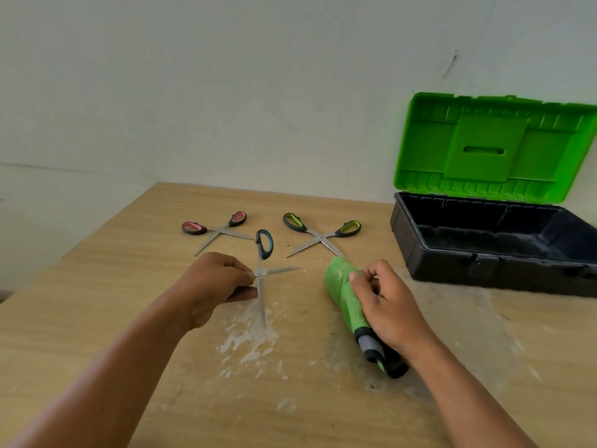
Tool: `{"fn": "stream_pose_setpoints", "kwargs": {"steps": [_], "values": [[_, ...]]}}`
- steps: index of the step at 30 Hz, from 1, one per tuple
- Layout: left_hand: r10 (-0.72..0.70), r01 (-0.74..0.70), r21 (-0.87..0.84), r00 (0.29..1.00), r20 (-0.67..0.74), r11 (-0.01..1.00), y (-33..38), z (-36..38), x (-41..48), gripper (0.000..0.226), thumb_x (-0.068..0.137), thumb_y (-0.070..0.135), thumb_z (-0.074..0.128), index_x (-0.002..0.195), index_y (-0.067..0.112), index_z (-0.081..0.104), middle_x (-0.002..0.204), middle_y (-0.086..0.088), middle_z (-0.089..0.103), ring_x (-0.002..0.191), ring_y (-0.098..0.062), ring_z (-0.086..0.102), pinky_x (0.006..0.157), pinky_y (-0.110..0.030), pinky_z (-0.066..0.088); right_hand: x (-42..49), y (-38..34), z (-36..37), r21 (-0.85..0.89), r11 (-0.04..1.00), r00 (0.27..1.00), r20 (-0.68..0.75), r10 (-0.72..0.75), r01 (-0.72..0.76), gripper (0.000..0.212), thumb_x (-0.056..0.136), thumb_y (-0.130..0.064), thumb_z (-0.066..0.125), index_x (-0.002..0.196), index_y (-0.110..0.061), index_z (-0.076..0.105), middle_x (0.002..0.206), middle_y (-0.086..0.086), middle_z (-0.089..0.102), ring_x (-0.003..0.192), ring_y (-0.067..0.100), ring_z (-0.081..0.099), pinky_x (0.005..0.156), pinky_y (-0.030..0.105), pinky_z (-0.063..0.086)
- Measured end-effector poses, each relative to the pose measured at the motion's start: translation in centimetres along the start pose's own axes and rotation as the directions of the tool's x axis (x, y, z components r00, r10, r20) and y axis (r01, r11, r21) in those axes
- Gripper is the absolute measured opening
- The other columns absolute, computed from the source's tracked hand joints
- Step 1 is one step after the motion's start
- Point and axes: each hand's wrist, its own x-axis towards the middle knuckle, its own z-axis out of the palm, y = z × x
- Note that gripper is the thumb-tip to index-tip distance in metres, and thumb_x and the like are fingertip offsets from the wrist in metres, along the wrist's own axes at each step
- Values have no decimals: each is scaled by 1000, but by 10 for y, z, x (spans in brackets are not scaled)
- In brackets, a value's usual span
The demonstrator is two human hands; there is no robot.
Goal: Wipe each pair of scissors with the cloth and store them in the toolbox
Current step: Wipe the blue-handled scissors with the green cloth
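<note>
Holding the blue scissors (pixel 260 272) at mid table, the L hand (pixel 213 286) has thumb + fingers curled round one handle, right by the pivot. The scissors are spread open: one blade points right, the other runs near-ward over a patch of white smears (pixel 248 334); the free blue/black loop sticks out to the far side. Can't tell if they're lifted or resting on the table (pixel 97 318).

R hand (pixel 391 305), just right of that, grips the green cloth (pixel 342 292), fingers curled over it. The cloth is rolled into a tube w/ a grey + black end at the near side, lying on the tabletop.

Further back lie two more pairs, both splayed open, handles to the far side: pink scissors (pixel 219 230) far left, green scissors (pixel 319 237) far centre. One blade tip of the green pair ends right at the cloth's far end.

Toolbox (pixel 484 263) sits far right on the table, black base, green lid (pixel 484 147) swung up + leaning back toward the wall (pixel 226 76).
</note>
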Motion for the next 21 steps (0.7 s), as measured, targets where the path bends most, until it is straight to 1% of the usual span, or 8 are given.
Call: {"fn": "stream_pose_setpoints", "kwargs": {"steps": [3, 7, 13, 15, 16, 18, 20, 21], "values": [[25, -16, -141, 998, 64, 990, 7, 14, -3, 9, 93, -8, 55, 89, -8, 63, 95, -26, 67, 82, -27, 69, 69, -27, 62, 1, 6, 3, 46, 998, 999, -22, -33, 34, 22, 102, -34, 55, 94, -14, 52, 73, -1, 52, 58, -1, 47, 53, 18, 41], [88, -41, -317, 987, 137, 948, 17, 34, -5, 12, 92, -11, 53, 96, -8, 64, 90, -23, 71, 78, -24, 72, 68, -26, 63, -5, 7, 11, 62, 990, 992, -26, -125, 126, 17, 102, -33, 53, 94, -19, 48, 66, -3, 50, 51, 2, 46, 46, 21, 37], [161, -75, -443, 974, 159, 894, 9, 51, -6, 36, 87, -18, 54, 117, 0, 63, 79, -11, 74, 72, -22, 74, 70, -28, 63, -7, 11, 16, 97, 971, 975, -63, -211, 216, 13, 102, -31, 51, 97, -22, 44, 58, -7, 47, 46, 4, 44, 43, 21, 33], [178, -79, -463, 968, 175, 883, 4, 53, -8, 38, 87, -19, 52, 120, -1, 61, 84, -13, 74, 74, -24, 75, 70, -29, 63, -9, 12, 16, 99, 969, 973, -50, -223, 227, 8, 103, -31, 50, 103, -24, 44, 58, -5, 50, 46, 5, 44, 42, 23, 33], [187, -83, -467, 966, 181, 880, 2, 54, -9, 38, 88, -19, 52, 120, -2, 62, 94, -17, 72, 76, -25, 75, 69, -28, 63, -10, 12, 17, 95, 967, 971, -39, -234, 237, 7, 103, -30, 49, 107, -26, 45, 59, -2, 54, 45, 7, 45, 41, 26, 34], [202, -96, -470, 963, 180, 877, -1, 53, -10, 35, 89, -18, 52, 118, -2, 64, 109, -22, 68, 82, -26, 76, 70, -27, 62, -13, 11, 17, 91, 961, 965, -5, -263, 262, 14, 104, -30, 48, 117, -36, 46, 70, 4, 65, 49, 19, 55, 40, 40, 42], [210, -103, -473, 961, 179, 875, -4, 52, -11, 32, 89, -17, 52, 115, -2, 66, 107, -22, 67, 85, -27, 75, 70, -26, 62, -16, 7, 19, 70, 953, 955, 30, -296, 293, 27, 105, -29, 47, 126, -47, 47, 85, 12, 70, 61, 31, 64, 47, 51, 48], [215, -107, -471, 960, 180, 876, -5, 52, -11, 32, 89, -17, 53, 113, -1, 66, 103, -22, 65, 85, -27, 75, 70, -26, 62, -17, 5, 20, 59, 948, 949, 37, -315, 312, 32, 105, -27, 46, 129, -49, 48, 90, 11, 70, 64, 31, 65, 49, 51, 50]]}}
